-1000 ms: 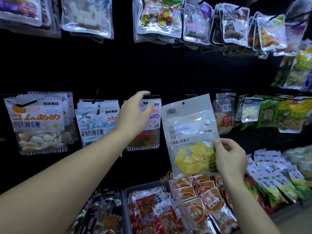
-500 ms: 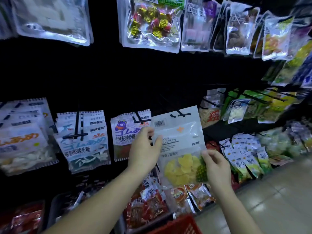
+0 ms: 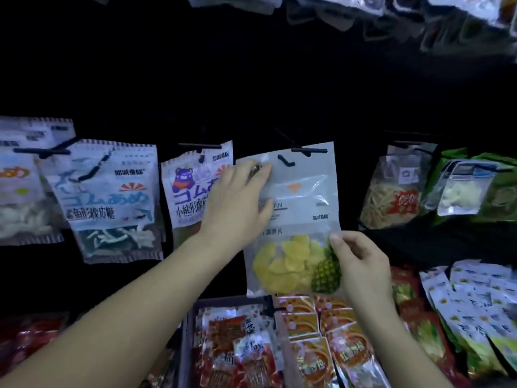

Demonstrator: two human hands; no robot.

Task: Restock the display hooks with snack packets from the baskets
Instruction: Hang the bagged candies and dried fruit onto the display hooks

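The black display wall (image 3: 251,93) fills most of what I see, with rows of snack packets hanging across it. Near me at the bottom sits a grey basket (image 3: 188,326) packed with red snack packets (image 3: 229,340), and just right of it lie orange packets (image 3: 321,329). Further right, white-and-blue packets (image 3: 475,301) lie in an overlapping row.

On the wall to the left hangs a shark gummy packet (image 3: 112,197), and right of it a bear gummy packet (image 3: 190,191), partly behind my arm. To the far right hang a clear packet of pale shreds (image 3: 391,197) and green packets (image 3: 498,197).

The pineapple slice packet (image 3: 302,203) is upright against the wall, in the middle, between the bear gummies and the pale shreds. My left hand (image 3: 237,208) grips its upper left part, fingertips curled at the top corner beside the hang hole. My right hand (image 3: 361,264) pinches its lower right edge, thumb on the front beside the printed pineapple.

A black display hook (image 3: 309,150) meets the packet's top edge; I cannot tell whether the hook passes through the hole.
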